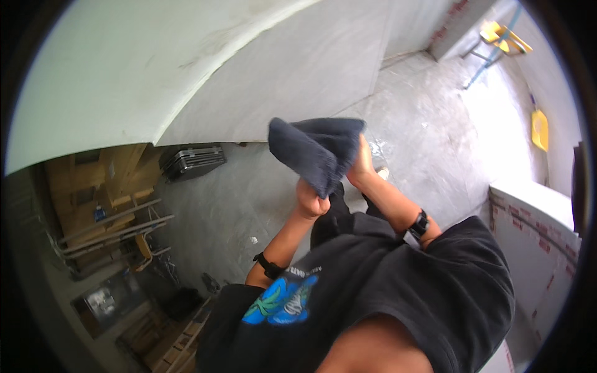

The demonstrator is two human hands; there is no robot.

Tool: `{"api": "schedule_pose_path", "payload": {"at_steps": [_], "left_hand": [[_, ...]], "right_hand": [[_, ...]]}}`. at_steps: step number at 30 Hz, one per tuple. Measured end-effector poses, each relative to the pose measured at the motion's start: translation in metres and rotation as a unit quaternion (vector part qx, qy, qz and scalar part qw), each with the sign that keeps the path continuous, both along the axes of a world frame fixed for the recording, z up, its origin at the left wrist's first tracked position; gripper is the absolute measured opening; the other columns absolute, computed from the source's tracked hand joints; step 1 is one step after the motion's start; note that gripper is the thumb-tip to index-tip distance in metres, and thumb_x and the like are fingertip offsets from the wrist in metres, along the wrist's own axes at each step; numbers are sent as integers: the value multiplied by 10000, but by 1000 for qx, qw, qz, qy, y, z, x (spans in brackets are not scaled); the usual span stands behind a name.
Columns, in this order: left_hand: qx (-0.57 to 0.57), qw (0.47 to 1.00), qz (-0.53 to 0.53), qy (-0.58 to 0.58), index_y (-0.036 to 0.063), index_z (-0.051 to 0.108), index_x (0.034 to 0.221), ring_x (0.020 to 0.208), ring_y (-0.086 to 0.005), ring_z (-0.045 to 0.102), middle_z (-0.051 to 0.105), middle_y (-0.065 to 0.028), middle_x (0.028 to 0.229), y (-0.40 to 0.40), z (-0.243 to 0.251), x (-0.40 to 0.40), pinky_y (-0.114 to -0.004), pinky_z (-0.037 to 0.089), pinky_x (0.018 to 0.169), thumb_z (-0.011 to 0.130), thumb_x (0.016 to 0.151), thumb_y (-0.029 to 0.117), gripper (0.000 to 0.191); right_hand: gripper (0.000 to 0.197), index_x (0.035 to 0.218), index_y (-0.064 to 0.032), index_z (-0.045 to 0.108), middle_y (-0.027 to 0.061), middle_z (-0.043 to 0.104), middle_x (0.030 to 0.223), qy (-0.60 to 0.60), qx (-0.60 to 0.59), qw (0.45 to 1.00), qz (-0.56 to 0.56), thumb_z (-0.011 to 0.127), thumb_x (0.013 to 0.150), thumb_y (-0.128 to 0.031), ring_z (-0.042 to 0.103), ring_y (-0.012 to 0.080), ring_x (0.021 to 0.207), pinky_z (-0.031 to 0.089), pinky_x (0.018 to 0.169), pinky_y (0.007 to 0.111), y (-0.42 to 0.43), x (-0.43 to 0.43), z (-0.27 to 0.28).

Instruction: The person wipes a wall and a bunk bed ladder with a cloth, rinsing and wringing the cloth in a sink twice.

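Note:
A dark blue-grey cloth (317,144), folded over on itself, hangs in front of my body above the floor. My left hand (313,201) is closed around its lower corner, the fingers curled into a fist. On the cloth's right side, my right hand (360,161) holds the edge, with its fingers partly hidden behind the fabric. Both hands are close together, and each forearm wears a black band or strap.
A pale wall panel (289,79) rises ahead. A black hard case (195,163) stands on the grey floor (224,210) to the left, near wooden boards (126,168) and a metal frame (116,228). Rightward are a yellow stool (506,37), a yellow dustpan (539,130) and a low partition (531,233).

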State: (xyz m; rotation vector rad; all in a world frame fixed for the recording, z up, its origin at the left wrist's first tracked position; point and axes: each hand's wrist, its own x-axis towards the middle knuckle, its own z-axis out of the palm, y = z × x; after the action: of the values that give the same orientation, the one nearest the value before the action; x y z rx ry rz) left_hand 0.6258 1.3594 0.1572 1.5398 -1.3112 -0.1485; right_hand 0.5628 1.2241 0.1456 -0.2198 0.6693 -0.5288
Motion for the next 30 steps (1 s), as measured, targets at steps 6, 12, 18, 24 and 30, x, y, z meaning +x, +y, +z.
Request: {"api": "schedule_pose_path", "payload": {"at_steps": [6, 12, 18, 24, 30], "left_hand": [[108, 971, -193, 95, -69, 555, 1104, 1057, -404, 541, 552, -263, 1144, -49, -2, -74, -396, 412, 918, 499, 837, 62, 302], [258, 903, -325, 113, -46, 532, 1155, 1043, -312, 569, 584, -205, 1130, -129, -13, -92, -352, 414, 905, 496, 894, 140, 322], [371, 766, -374, 368, -23, 419, 1314, 1085, -235, 555, 556, -126, 1225, -218, -44, -123, -351, 433, 888, 189, 950, 560, 725], [372, 591, -333, 633, 21, 381, 1350, 1225, -258, 459, 476, -122, 1330, -370, -40, -201, -395, 356, 1032, 141, 937, 587, 741], [342, 497, -360, 711, 37, 359, 1364, 1242, -261, 437, 450, -104, 1357, -545, -63, -273, -411, 338, 1051, 185, 960, 524, 656]], "right_hand": [[583, 1263, -46, 480, 125, 508, 1290, -204, 160, 966, -15, 265, 956, -493, 476, 287, 1177, 335, 1040, 436, -48, -141, -21], [602, 1300, -46, 458, 140, 493, 1312, -249, 115, 926, -259, 266, 957, -501, 446, 303, 1225, 300, 1068, 468, -87, -217, -9], [527, 1276, -17, 474, 143, 518, 1280, -235, 18, 941, -243, 351, 955, -417, 508, 277, 1165, 372, 1028, 415, -162, -283, 25], [400, 1103, -1, 593, 124, 635, 1092, -186, 29, 955, -229, 392, 934, -302, 600, 229, 1014, 447, 936, 359, -250, -312, -4], [409, 1121, -1, 586, 136, 636, 1089, -140, 4, 941, -309, 340, 939, -273, 590, 252, 1051, 417, 989, 389, -391, -372, 7]]}}
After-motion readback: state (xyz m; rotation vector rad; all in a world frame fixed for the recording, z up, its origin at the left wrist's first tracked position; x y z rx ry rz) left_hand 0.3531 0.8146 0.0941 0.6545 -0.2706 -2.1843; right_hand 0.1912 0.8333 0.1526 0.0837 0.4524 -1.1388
